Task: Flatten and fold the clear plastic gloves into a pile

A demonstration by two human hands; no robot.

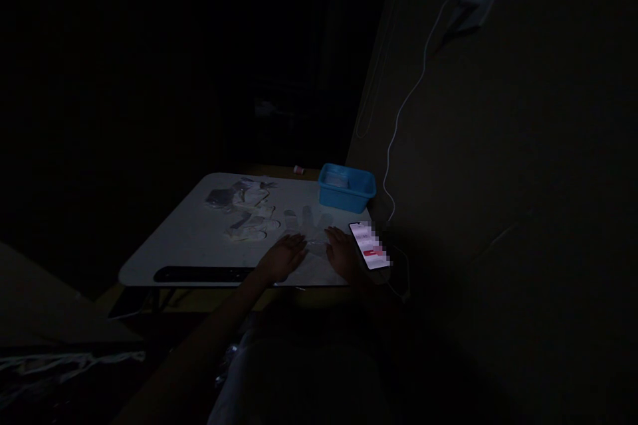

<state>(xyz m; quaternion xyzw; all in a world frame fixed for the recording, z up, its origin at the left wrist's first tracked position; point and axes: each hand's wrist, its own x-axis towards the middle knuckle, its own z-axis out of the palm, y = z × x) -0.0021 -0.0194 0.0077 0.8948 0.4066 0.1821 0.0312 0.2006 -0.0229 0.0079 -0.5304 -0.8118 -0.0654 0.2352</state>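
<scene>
The room is very dark. Both my hands rest on a small white table (pixel 179 239). My left hand (pixel 283 257) lies flat with fingers stretched forward on the wrist end of a thin clear plastic glove (pixel 306 226). My right hand (pixel 343 254) lies beside it, fingers also extended on the glove's edge. The glove's fingers point away from me. A lit phone (pixel 369 247) lies just right of my right hand at the table's corner.
A blue plastic tub (pixel 345 187) stands at the table's far right. Several pale gloves and packets (pixel 246 209) lie at the far left-middle. A white cable (pixel 405 113) runs up the wall to a socket (pixel 473 10). A black strip (pixel 204 273) lines the near edge.
</scene>
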